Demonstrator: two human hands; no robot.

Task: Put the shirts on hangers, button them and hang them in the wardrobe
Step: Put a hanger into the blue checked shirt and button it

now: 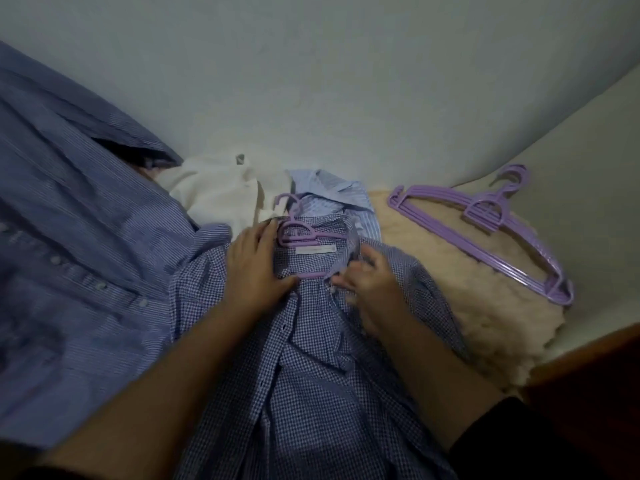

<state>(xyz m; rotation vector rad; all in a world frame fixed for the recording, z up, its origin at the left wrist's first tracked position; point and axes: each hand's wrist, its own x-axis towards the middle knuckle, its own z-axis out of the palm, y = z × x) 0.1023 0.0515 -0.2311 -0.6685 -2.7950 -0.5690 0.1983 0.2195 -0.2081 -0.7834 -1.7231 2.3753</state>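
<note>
A blue-and-white checked shirt [311, 368] lies front up on the bed with a purple hanger [298, 233] inside its collar. My left hand [256, 268] rests flat on the shirt's left collar and shoulder, fingers straight, thumb pointing toward the placket. My right hand [367, 282] pinches the right collar edge near the top button, fingers curled. A large blue striped shirt [79, 251] lies spread at the left. A white shirt [221, 192] and a light blue striped shirt [332, 192] lie crumpled behind the collar.
A stack of several purple hangers [485, 220] lies at the right on a cream fleecy blanket [467, 306]. A pale wall [311, 81] rises close behind. A dark wooden bed edge [588, 375] runs along the lower right.
</note>
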